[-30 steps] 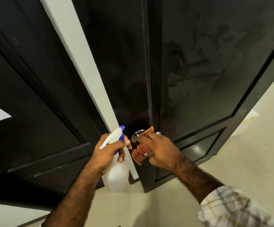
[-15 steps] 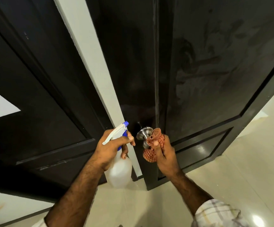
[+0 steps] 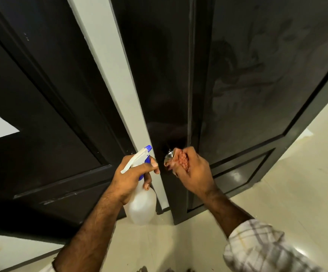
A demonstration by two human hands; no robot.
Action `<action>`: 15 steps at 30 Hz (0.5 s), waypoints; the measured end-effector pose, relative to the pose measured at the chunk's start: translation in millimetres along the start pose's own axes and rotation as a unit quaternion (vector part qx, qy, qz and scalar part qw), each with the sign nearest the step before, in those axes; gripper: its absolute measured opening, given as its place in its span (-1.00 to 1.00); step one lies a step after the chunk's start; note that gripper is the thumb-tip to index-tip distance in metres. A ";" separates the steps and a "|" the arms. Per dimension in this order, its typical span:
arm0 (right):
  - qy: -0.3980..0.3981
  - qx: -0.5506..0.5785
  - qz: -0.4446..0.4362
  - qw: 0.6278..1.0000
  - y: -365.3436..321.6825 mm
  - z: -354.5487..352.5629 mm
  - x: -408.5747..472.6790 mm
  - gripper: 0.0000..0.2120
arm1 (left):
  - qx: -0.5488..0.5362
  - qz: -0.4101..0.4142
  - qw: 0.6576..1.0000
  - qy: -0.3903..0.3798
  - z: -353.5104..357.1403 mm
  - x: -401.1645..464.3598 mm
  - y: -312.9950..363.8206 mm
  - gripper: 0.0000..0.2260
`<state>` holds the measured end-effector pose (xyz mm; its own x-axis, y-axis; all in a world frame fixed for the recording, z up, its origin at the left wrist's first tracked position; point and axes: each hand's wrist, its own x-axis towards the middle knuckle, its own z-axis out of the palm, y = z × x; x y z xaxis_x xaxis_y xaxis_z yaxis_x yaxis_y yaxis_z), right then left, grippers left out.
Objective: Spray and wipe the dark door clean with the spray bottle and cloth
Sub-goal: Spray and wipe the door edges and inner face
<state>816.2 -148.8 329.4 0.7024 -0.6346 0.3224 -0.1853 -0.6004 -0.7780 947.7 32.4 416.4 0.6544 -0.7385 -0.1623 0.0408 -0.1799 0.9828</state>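
The dark door fills the upper right, its panel smeared with streaks. A silver knob sticks out near the door's left edge. My right hand grips a red checked cloth and presses it round the knob, hiding most of it. My left hand holds a white spray bottle by its neck, just left of the knob. The bottle's blue nozzle points up toward the door and its body hangs below my fist.
A pale wall strip runs between this door and a second dark door on the left. Cream floor tiles spread to the right and below. The door's lower corner meets the floor by the bottle.
My right hand turned over on the knob with the cloth, now covering it from above and the right. The left hand and bottle stayed beside the knob.
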 end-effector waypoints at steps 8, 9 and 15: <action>0.071 0.343 0.504 0.790 -22.6 12.5 45.9 -0.26 | -0.020 0.027 0.999 -0.033 -15.3 3.0 2.6 -0.56; 0.113 0.237 0.453 0.852 -31.1 18.1 46.0 -0.34 | -0.024 0.029 0.999 -0.032 -21.4 4.0 1.8 -0.56; 0.218 -0.102 0.137 0.961 -65.1 61.5 6.7 -0.50 | -0.029 0.023 0.998 -0.044 -57.7 18.5 -9.5 -0.65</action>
<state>875.2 -84.0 349.0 0.2611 -0.8995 0.3504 -0.4839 -0.4360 -0.7588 1003.1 58.0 409.1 0.5876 -0.7999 -0.1222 0.0576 -0.1093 0.9923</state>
